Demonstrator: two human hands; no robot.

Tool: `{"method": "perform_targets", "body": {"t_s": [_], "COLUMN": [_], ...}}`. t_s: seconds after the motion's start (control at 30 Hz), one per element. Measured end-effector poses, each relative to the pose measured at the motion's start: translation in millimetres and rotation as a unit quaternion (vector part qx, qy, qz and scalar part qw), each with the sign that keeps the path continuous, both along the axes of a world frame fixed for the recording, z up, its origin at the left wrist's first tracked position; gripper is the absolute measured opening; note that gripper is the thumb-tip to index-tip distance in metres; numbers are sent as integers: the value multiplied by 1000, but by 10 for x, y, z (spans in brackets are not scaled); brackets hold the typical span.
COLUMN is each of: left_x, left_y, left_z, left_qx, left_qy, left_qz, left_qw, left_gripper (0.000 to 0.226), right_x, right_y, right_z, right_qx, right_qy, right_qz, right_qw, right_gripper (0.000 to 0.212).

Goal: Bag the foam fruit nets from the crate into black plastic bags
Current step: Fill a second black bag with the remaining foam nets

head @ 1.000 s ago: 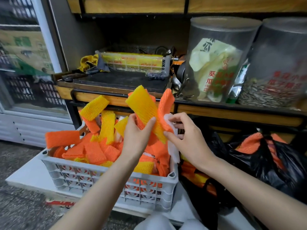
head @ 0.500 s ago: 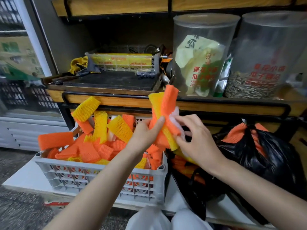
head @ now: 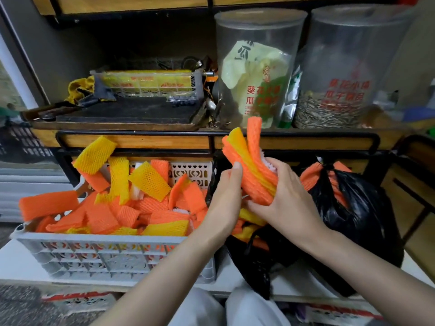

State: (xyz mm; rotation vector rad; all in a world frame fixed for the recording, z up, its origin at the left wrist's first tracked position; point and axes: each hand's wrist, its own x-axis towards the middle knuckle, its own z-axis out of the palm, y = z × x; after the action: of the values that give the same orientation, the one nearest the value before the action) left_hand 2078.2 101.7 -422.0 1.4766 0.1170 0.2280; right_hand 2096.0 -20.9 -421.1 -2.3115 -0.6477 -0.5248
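Grey plastic crate [head: 113, 252] is still heaped with orange and yellow foam nets [head: 141, 208], so most of the job lies ahead of me. To its right the tied black bag [head: 353, 220] sits full, orange showing at its knot. Between the two, the open black bag [head: 259, 262] gapes with a few nets already in its mouth.

What has changed is my handful. A second ago it was a loose fan above the crate's corner, yellow splayed one way and orange another. Now it is a squared-up stack [head: 251, 170], orange outside, yellow in the middle, a bit of white at the back. It stands upright and has been carried rightward over the open bag.

My right hand [head: 284, 203] has gone from plucking at edges to wrapping the stack's lower end, fingers curled round it. My left hand [head: 226, 198] grips the other side with the thumb pressed on the near face, its fingers hidden behind.

I judge the gathering done and the drop into the bag next. These nets look springy enough to fan apart if I loosen early.
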Motion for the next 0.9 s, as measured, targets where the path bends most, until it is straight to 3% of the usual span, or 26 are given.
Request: {"method": "perform_targets", "body": {"t_s": [0.1,0.17,0.3,0.37,0.5,0.63,0.73,0.8,0.9], "left_x": [6,21,116,200,414,579,583,575,552], "left_y": [-91,-81,206,401,597,672,668,680,692], "left_z": [-49,-82,-108,-150,-276,-319,-234,-184,-125], "left_qx": [74,161,352,377,375,320,244,204,171], "left_qy": [-3,-34,-140,-118,1,18,-9,-23,-16], "left_qz": [-47,-44,86,140,130,141,149,142,115], "left_qw": [996,985,921,908,918,937,958,968,978], "left_gripper": [71,65,47,51,57,19,4,14,17], "right_x": [123,204,301,303,349,552,837,1039,1234], "right_y": [-151,-222,-296,-286,-167,-96,-58,-21,71], "right_z": [-92,-108,-108,-134,-312,-511,-545,-483,-337], "right_qx": [82,139,163,172,101,-34,-100,-123,-82], "right_qy": [35,72,98,106,145,209,168,117,59], "right_qz": [-23,-35,-52,-42,-4,-4,-62,-121,-170], "right_qw": [996,987,980,978,984,977,979,978,980], "right_gripper": [66,58,56,56,61,63,57,55,54]}}
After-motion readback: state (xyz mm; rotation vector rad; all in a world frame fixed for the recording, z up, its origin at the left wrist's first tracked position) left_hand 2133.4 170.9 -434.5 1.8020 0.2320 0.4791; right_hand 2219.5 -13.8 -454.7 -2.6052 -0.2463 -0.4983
